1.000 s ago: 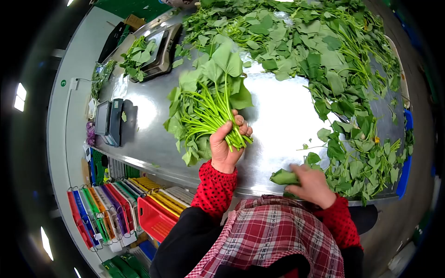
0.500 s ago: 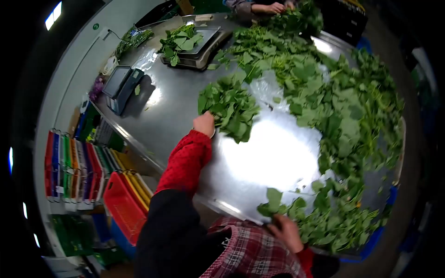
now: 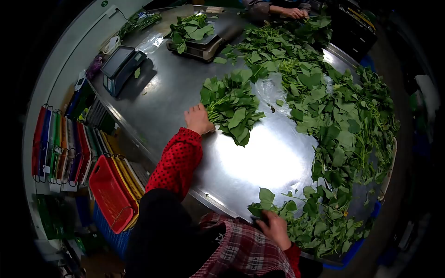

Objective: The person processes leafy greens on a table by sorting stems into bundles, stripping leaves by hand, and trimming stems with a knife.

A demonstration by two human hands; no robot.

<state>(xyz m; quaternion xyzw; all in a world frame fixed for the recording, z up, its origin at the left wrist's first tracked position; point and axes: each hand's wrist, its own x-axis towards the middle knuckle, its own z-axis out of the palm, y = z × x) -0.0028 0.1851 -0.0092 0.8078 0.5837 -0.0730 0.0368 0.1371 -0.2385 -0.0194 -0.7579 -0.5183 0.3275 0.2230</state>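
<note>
My left hand (image 3: 199,120), in a red dotted sleeve, is closed at the stem end of a bunch of leafy greens (image 3: 235,110) over the metal table (image 3: 169,92). Its fingertips are partly hidden. At the near table edge my right hand (image 3: 277,229) has its thumb and fingers closed around the end of a leafy sprig (image 3: 265,199), beside a loose heap of greens (image 3: 327,227). Leaves cover part of those fingers.
A large pile of greens (image 3: 338,120) spreads along the right. Clear plastic (image 3: 271,90) lies beside it. A scale (image 3: 199,48) holds another bunch; its display (image 3: 121,67) stands left. Red baskets (image 3: 111,194) are at lower left. Another person's hands (image 3: 294,13) work at the far side.
The view has shifted slightly. My left hand sits a little further left against the bunch, its knuckles more visible. My right hand stays at the near heap.
</note>
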